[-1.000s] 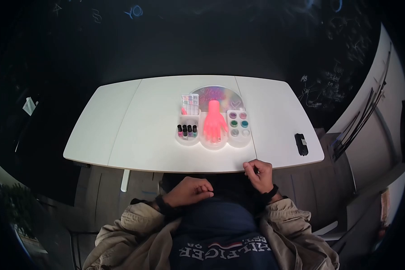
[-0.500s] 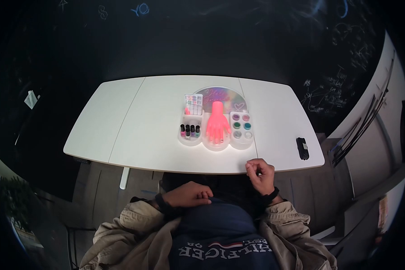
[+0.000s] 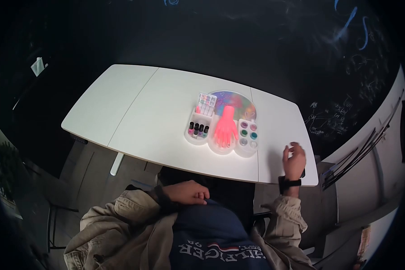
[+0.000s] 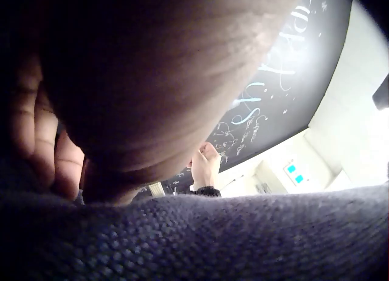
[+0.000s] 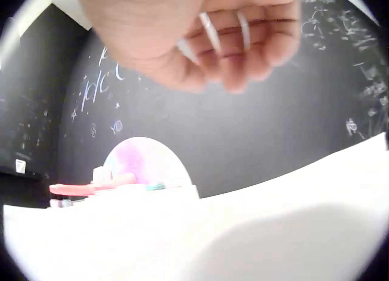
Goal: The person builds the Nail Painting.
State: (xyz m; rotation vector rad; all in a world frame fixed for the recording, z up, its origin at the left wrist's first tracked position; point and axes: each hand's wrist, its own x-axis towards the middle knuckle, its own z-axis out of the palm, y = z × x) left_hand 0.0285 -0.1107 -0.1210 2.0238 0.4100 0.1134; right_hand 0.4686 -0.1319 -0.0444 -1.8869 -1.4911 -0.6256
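Note:
In the head view my right hand (image 3: 294, 161) is above the table's right part, fingers loosely curled, holding nothing; the right wrist view shows the same hand (image 5: 200, 35) with gaps between its bent fingers. My left hand (image 3: 188, 192) rests against the dark shirt in front of the table, loosely curled and without any object. A white tray (image 3: 223, 150) on the table carries a pink model hand (image 3: 227, 127), several small black-capped bottles (image 3: 198, 129) at its left and several round colour pots (image 3: 244, 133) at its right. Behind them stands a shiny rounded panel (image 3: 242, 105).
The white table (image 3: 139, 117) has its near edge just beyond my body. A black object (image 3: 303, 173) lies near its right end, mostly hidden by my right hand and wrist. Behind the table is a dark wall (image 3: 202, 40) with chalk writing.
My right hand has moved right and forward from the table's near edge, over the place of the black object. The left hand has stayed nearly still. The head view has turned.

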